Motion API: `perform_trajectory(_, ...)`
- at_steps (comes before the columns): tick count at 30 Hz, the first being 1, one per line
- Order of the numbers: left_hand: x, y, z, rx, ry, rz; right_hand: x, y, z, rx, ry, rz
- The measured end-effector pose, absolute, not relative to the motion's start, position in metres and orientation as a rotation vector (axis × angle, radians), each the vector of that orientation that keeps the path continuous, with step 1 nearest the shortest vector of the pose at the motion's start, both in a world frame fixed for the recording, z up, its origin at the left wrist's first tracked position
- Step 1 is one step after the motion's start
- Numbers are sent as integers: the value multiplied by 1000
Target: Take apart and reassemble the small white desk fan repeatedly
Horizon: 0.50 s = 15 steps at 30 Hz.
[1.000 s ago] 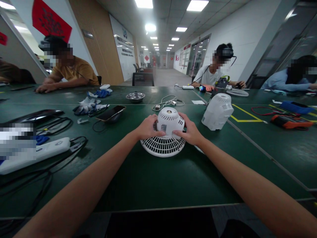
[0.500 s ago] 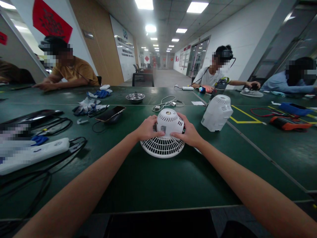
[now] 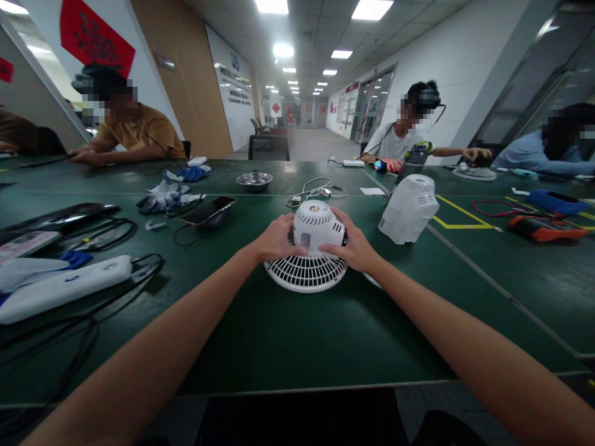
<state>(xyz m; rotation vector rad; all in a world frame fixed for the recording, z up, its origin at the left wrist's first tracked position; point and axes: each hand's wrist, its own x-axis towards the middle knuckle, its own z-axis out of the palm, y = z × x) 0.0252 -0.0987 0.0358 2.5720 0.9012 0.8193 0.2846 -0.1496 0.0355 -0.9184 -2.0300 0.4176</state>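
Note:
A white fan motor housing (image 3: 318,224) with vent slots and a small label stands over a round white fan grille (image 3: 304,275) lying on the green table. My left hand (image 3: 280,239) wraps the housing's left side, its thumb on the front near the label. On the right side my right hand (image 3: 349,243) grips the same housing, thumb across the front. Fingertips of both hands are hidden behind it. Part of a white object shows beneath my right wrist, mostly covered. A separate white plastic casing (image 3: 409,210) stands to the right.
Behind the fan lie a coiled white cable (image 3: 320,191) and a metal bowl (image 3: 254,181). A phone (image 3: 209,210), gloves (image 3: 167,197) and a white power strip (image 3: 69,288) with black cords are leftward. An orange multimeter (image 3: 546,229) lies right. Several people sit across the table.
Both hands keep their hold on the motor housing, with hardly any movement. The view has shifted very slightly. Across the table, the co-worker's hand above another grille has moved a little.

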Motion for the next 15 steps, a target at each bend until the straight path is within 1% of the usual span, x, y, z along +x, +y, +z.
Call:
perform_trajectory(4,27,-100,37,2575,952,844,286,-149,34,-931,-2030,385)
perform_trajectory(8,24,-102,41,2583,893,877,292,-148,32,-950,-2057,319)
perform_trajectory(12,23,-106,42,2491,854,953,298,-151,36,-971,-2069,419)
perform_trajectory(15,28,-111,39,2435,792,945,299,-157,40,-968,-2074,525)
